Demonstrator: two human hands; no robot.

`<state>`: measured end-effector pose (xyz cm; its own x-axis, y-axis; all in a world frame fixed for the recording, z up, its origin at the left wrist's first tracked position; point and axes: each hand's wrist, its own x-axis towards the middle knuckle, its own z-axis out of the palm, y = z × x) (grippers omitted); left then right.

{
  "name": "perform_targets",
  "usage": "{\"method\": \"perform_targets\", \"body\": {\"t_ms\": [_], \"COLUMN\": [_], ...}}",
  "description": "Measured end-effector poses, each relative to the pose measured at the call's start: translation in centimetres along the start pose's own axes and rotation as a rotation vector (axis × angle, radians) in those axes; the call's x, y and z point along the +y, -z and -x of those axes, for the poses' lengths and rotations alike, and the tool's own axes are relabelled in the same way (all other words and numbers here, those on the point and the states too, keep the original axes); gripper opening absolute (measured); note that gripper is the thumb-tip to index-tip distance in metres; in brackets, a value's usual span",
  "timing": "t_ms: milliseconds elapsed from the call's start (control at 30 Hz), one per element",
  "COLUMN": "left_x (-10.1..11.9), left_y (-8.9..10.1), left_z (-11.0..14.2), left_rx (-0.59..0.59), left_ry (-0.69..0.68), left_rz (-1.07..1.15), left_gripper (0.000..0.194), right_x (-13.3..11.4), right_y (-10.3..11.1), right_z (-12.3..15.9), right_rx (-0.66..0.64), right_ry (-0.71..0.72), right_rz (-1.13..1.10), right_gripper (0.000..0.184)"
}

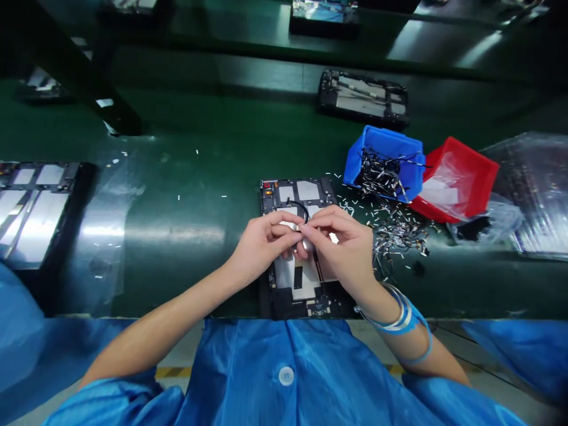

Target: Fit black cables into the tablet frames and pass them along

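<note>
An opened tablet chassis [306,296] with silver plates and a circuit board lies on the green belt in front of me. Both hands hover over its middle. My left hand [261,242] and my right hand [344,245] pinch together on a thin black cable [300,206] that loops up over the chassis's upper part. Fingertips of the two hands meet at the cable's end. A blue strap and bangles circle my right wrist [402,319].
A blue bin [399,142] of small black cables and a red bin [479,165] with clear film stand right of the chassis; loose cables [399,234] litter the belt. Other tablet chassis lie at the left [31,207] and far centre [361,97]. Plastic bags [536,195] are at right.
</note>
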<state>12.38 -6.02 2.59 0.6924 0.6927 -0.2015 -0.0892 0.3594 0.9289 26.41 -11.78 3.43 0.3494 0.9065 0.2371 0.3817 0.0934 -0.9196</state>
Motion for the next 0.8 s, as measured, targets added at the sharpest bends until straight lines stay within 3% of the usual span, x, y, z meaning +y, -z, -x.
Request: {"method": "perform_targets", "body": {"t_ms": [133, 267, 433, 500, 600, 667, 800], "left_x": [0.3, 0.3, 0.4, 0.4, 0.4, 0.3, -0.1], "left_y": [0.1, -0.1, -0.4, -0.4, -0.3, -0.2, 0.0], "left_z": [0.2, 0.3, 0.5, 0.6, 0.5, 0.4, 0.1], "left_rx": [-0.004, 0.007, 0.012, -0.003, -0.007, 0.0, 0.005], "left_ry": [0.032, 0.0, -0.049, -0.023, 0.035, 0.062, 0.073], "left_rz": [-0.072, -0.081, -0.155, -0.143, -0.089, -0.056, 0.009], "left_gripper": [0.02, 0.015, 0.01, 0.01, 0.019, 0.026, 0.036], "right_x": [0.1, -0.3, -0.3, 0.1, 0.8, 0.8, -0.1], "right_y": [0.8, 1.3, 2.2, 3.4, 5.6, 6.2, 3.9], "right_z": [0.2, 0.4, 1.1, 1.2, 1.3, 1.5, 2.2], "right_rx": [0.135, 0.024, -0.049, 0.004, 0.159, 0.181, 0.016], "right_ry": [0.358, 0.596, 0.587, 0.543, 0.368, 0.307, 0.536], "right_rz": [0.392, 0.591, 0.628, 0.71, 0.949, 1.023, 0.793], "right_gripper": [0.008, 0.011, 0.016, 0.017, 0.022, 0.024, 0.022]}}
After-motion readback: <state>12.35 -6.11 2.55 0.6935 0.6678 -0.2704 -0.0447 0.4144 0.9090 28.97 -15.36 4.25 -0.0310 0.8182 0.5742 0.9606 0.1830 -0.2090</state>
